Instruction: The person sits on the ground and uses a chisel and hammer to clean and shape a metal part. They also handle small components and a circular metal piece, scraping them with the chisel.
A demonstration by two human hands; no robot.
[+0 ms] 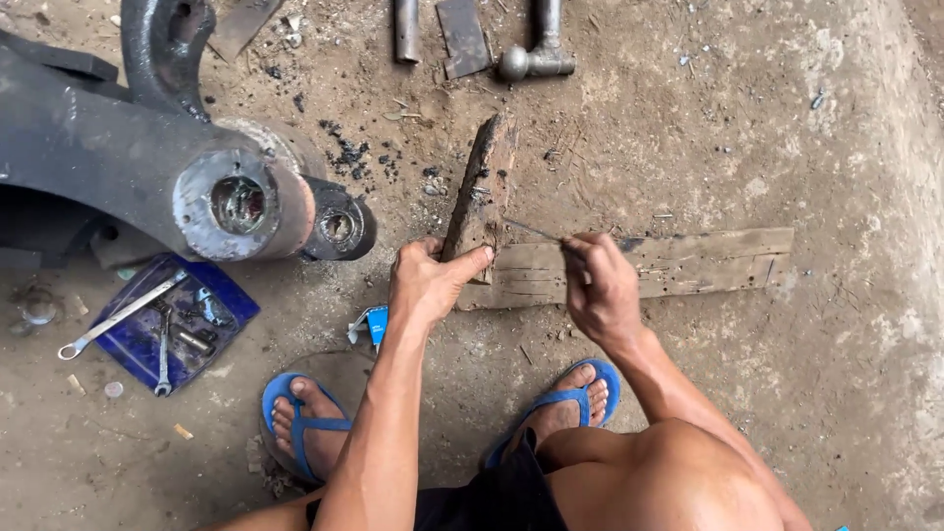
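My left hand [428, 280] grips the near end of a short, dark, weathered block of wood [479, 187] that stands on its edge on the dirt floor. My right hand [600, 280] pinches a thin metal rod or nail [531, 230] whose tip points at the side of that block. Under both hands lies a flat grey plank [688, 261], reaching to the right. My feet in blue sandals [295, 418] rest on the ground below.
A large dark metal machine part with round bores [241, 202] lies at the left. A blue tray [167, 324] holds wrenches and small tools. A hammer [536, 59], a metal bar and a flat plate lie at the top. A small blue-and-white object [372, 324] sits by my left wrist.
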